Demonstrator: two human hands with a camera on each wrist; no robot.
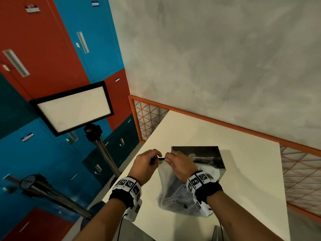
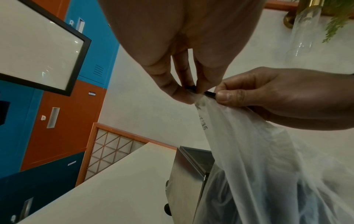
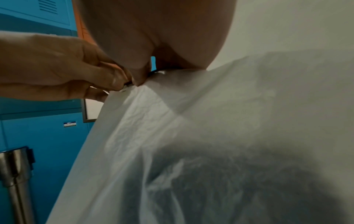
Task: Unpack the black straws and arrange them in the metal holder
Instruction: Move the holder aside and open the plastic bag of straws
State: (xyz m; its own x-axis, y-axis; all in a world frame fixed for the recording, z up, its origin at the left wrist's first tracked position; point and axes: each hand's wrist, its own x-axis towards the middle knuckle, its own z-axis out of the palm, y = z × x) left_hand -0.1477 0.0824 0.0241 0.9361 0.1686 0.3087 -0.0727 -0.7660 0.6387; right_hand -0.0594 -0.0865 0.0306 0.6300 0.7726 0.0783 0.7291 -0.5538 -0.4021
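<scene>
A translucent white plastic bag [image 1: 173,188] stands on the cream table [image 1: 243,171], held up by its top. A dark mass, the black straws [image 3: 249,181], shows dimly through its lower part. My left hand [image 1: 156,158] and right hand [image 1: 167,158] meet at the bag's top edge. Both pinch it where a thin black strip [image 2: 209,93] runs between my left fingertips [image 2: 182,94] and my right thumb [image 2: 226,96]. Just behind the bag stands the square metal holder [image 1: 208,153], open at the top. I cannot see inside it clearly.
The table's left edge [image 1: 132,171] drops off close to my left wrist. Beyond it stand a light panel [image 1: 73,108] on a tripod and coloured lockers [image 1: 43,40]. An orange lattice rail [image 1: 225,126] borders the table's far side and right side.
</scene>
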